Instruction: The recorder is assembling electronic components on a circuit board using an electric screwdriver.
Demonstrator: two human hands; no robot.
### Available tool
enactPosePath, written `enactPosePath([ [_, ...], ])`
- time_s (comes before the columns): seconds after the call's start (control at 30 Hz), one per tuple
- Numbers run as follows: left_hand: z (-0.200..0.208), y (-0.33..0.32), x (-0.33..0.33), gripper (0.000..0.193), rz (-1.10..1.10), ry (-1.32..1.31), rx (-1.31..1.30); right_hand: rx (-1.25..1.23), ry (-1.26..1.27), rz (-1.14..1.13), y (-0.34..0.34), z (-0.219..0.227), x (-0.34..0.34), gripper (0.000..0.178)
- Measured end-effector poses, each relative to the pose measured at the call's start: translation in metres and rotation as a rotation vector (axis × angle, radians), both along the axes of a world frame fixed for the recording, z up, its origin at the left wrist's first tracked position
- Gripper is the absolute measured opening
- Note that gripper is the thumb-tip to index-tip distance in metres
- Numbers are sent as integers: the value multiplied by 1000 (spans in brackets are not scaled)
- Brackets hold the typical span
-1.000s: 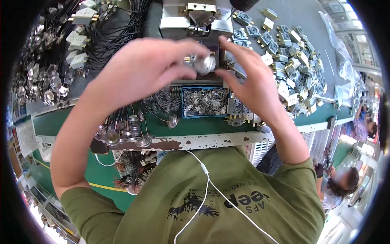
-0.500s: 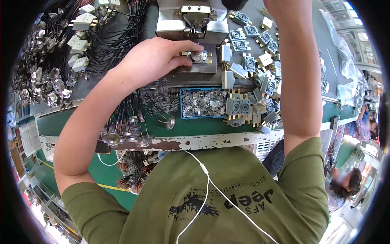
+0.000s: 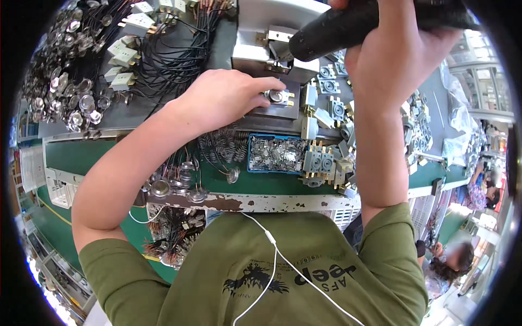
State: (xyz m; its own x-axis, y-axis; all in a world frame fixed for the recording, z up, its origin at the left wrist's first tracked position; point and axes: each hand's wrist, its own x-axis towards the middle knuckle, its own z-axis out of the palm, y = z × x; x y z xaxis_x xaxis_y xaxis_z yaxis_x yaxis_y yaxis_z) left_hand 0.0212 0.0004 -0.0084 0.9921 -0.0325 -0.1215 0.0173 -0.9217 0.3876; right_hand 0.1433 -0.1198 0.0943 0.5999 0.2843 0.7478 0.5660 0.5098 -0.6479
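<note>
With thumb and finger, my left hand pinches a small grey socket block with a round metal disc on it. The block rests on the flat metal base plate of a bench press, just below its silver head. My right hand is closed round the press's thick black lever handle, which slants down toward the head. Parts of the press lie behind the handle.
Beside the press lie several grey socket blocks. A blue tray of small metal clips sits near the table edge, beside springs. Metal discs and black wires with white blocks crowd the left.
My right hand and the black handle have come down into view from the top edge. My left hand stays at the block, and the whole view has shifted slightly.
</note>
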Motion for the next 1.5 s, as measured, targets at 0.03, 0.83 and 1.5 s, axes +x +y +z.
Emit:
enactPosePath([
  [0.03, 3, -1, 3, 36, 4, 27, -7, -3, 0, -13, 1, -4, 3, 19],
  [0.83, -16, 6, -2, 36, 31, -138, -64, -166, 73, 22, -12, -18, -8, 19],
  [1.5, -8, 3, -1, 37, 28, -43, 2, -262, 234, -12, -24, -39, -17, 16],
])
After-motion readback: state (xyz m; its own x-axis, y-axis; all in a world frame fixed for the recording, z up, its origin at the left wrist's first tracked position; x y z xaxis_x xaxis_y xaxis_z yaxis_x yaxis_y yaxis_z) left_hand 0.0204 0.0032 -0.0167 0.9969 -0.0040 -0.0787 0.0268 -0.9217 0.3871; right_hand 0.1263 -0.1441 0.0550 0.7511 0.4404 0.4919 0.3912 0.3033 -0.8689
